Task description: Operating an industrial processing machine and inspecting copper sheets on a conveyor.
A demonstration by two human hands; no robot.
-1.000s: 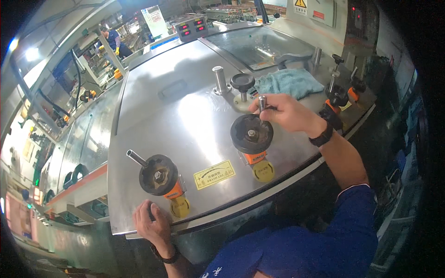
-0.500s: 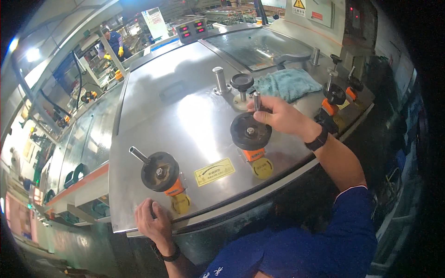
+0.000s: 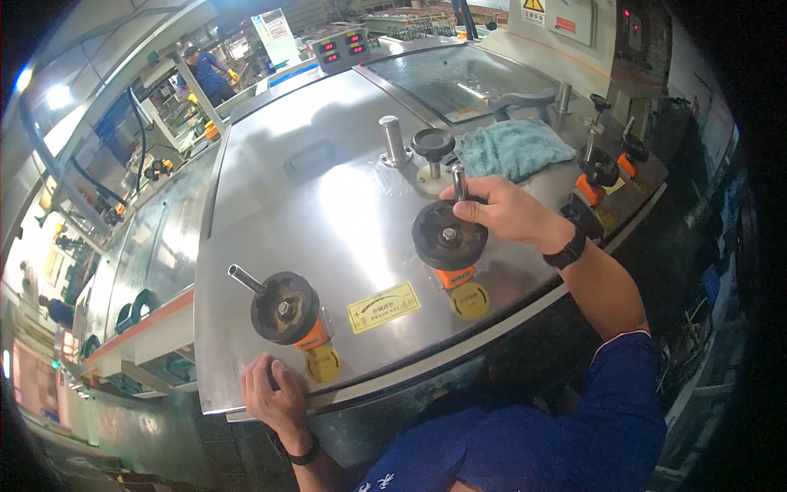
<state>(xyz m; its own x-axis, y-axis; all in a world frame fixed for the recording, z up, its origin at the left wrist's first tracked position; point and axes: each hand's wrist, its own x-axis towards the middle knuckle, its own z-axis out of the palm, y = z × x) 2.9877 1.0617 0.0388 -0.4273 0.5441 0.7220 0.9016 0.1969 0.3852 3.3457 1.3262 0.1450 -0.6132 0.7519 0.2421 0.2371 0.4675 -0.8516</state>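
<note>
My right hand (image 3: 510, 211) pinches the upright metal crank handle (image 3: 459, 182) of a black handwheel (image 3: 449, 234), thumb in front and fingers behind. The wheel sits on an orange position indicator (image 3: 455, 277) on a stainless steel machine cover (image 3: 270, 213). At the cover's front left corner rests my left hand (image 3: 272, 395), its fingers loosely bent, thumb apart, holding nothing. Just above it stands a second black handwheel (image 3: 284, 309), whose crank handle (image 3: 244, 278) points up and left. A yellow label (image 3: 384, 307) lies between the two wheels.
Behind my right hand are a small black knob (image 3: 433, 144), a metal post (image 3: 393, 139) and a teal cloth (image 3: 516, 149). More handwheels (image 3: 598, 168) stand at right. A digital display box (image 3: 340, 51) is at the back. Another person (image 3: 209, 75) works far left.
My right hand keeps its grip on the crank handle, which shows little or no turn. The view has shifted slightly. The far person has moved an arm.
</note>
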